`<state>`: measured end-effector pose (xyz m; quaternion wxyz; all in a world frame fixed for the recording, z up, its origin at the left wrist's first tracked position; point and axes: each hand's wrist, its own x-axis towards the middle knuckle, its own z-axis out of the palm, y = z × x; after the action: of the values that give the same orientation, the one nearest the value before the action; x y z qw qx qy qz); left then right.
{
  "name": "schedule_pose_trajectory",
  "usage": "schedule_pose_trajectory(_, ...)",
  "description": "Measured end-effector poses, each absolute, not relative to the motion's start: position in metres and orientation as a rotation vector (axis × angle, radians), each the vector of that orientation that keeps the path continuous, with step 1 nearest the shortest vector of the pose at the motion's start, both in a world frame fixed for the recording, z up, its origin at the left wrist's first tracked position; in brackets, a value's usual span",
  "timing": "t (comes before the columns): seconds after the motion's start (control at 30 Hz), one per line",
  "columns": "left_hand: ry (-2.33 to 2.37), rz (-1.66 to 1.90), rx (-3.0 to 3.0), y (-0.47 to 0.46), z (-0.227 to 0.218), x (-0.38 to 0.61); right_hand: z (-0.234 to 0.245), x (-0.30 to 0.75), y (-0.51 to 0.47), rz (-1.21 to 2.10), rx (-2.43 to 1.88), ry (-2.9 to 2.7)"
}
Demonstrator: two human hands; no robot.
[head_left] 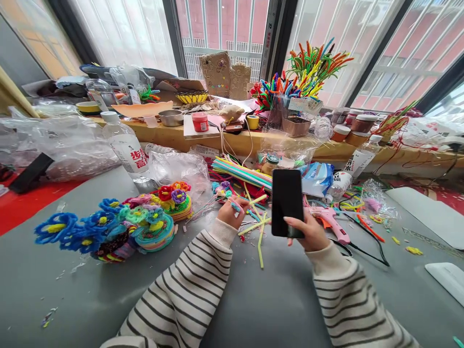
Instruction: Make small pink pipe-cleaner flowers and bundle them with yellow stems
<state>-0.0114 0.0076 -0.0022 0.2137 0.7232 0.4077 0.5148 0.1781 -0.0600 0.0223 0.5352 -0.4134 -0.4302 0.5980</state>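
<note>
My right hand (314,231) holds a black smartphone (286,203) upright, its dark screen towards me, thumb on its lower edge. My left hand (232,212) is closed in a pinch on pale yellow pipe cleaners (261,247). These cross one another like a star, and one strand hangs down over the grey table. The exact grip point is partly hidden by the fingers. To the left of that hand sit pots of pipe-cleaner flowers, with blue flowers (89,224) and a round multicoloured pot (159,234). Close to my right hand lies a pink glue gun (335,224).
A bundle of pastel pipe cleaners (242,173) lies behind my hands. Water bottles stand at left (126,150) and right (358,157). The glue gun's black cable (377,251) curls across the right side. A wooden ledge (174,135) bears jars and bunches of coloured pipe cleaners (315,72).
</note>
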Motion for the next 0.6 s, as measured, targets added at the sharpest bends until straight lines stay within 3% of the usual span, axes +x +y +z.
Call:
schedule_pose_trajectory(0.1, 1.146, 1.416, 1.758, 0.008, 0.003, -0.013, 0.012, 0.153, -0.054, 1.554, -0.877, -1.047)
schedule_pose_trajectory(0.3, 0.747, 1.272, 0.935, 0.010, 0.006, -0.007, 0.000, 0.143, -0.057, 1.734, -0.809, -1.101)
schedule_pose_trajectory(0.6, 0.768, 1.191, 0.956, 0.005, 0.004, -0.003, 0.000, 0.140, -0.058, 1.924, -0.730, -0.898)
